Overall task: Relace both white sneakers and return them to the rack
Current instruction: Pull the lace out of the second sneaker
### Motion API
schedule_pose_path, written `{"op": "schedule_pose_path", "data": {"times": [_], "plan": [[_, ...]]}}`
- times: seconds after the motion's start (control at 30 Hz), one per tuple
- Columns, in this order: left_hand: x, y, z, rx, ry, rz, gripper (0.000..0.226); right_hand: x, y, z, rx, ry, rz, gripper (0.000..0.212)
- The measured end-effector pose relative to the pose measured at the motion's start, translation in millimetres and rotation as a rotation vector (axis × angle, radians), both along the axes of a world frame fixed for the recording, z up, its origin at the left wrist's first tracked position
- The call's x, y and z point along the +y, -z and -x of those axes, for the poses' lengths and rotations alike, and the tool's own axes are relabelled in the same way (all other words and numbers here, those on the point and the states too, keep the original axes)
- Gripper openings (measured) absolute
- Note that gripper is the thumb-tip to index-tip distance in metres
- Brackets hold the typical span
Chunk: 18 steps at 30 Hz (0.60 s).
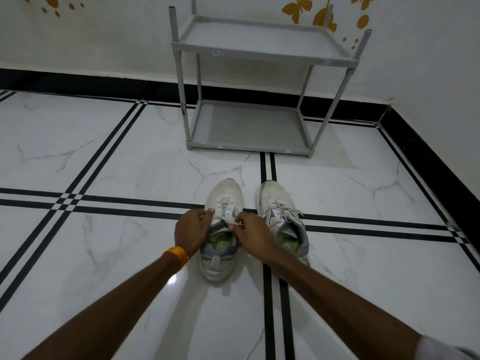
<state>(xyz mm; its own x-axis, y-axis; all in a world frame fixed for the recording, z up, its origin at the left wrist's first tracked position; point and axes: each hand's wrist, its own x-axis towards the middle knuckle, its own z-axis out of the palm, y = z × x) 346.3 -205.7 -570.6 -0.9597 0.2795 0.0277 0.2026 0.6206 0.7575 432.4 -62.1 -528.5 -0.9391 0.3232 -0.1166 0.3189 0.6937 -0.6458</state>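
Note:
Two white sneakers stand side by side on the floor, toes pointing toward the rack. The left sneaker (224, 197) has its laces partly threaded. My left hand (192, 228) grips that shoe's left side near the tongue. Fingers of my right hand (250, 231) pinch the lace (235, 222) across the top eyelets. The right sneaker (279, 203) is laced, with a loose bow lying over its tongue. A grey two-shelf rack (262, 51) stands against the wall beyond the shoes, both shelves bare.
White marble floor tiles with black double stripes spread all around. A black skirting runs along the back wall and the right wall (428, 162). Orange butterfly stickers mark the white wall behind the rack.

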Motion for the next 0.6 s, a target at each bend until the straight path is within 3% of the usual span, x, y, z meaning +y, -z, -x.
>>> {"op": "schedule_pose_path", "data": {"times": [0.13,0.23,0.3,0.37,0.43,0.5,0.6], "plan": [[-29.1,-2.9,19.3,0.063,-0.096,0.117,0.035,-34.5,0.1,17.5,0.031,-0.086,0.003,0.025],[-31.6,-21.8,20.2,0.265,-0.202,0.231,0.031,-38.9,-6.2,18.3,0.019,-0.154,0.057,0.035],[-17.1,-40.5,12.1,0.419,-0.117,0.198,0.03,-26.7,-12.0,9.9,0.06,-0.101,0.094,0.036],[9.0,-53.4,-2.5,0.462,0.11,0.104,0.018,1.5,-17.5,-0.8,0.146,0.013,-0.031,0.024],[42.0,-57.0,-21.8,0.331,0.339,0.042,0.009,40.7,-27.2,-14.4,0.164,0.191,-0.137,0.018],[75.1,-52.5,-38.9,0.149,0.46,0.022,0.013,83.7,-34.5,-28.4,0.024,0.312,-0.276,0.02],[108.8,-39.4,-51.7,-0.037,0.496,0.068,0.018,115.6,-34.2,-45.3,-0.214,0.291,-0.135,0.02]]}}
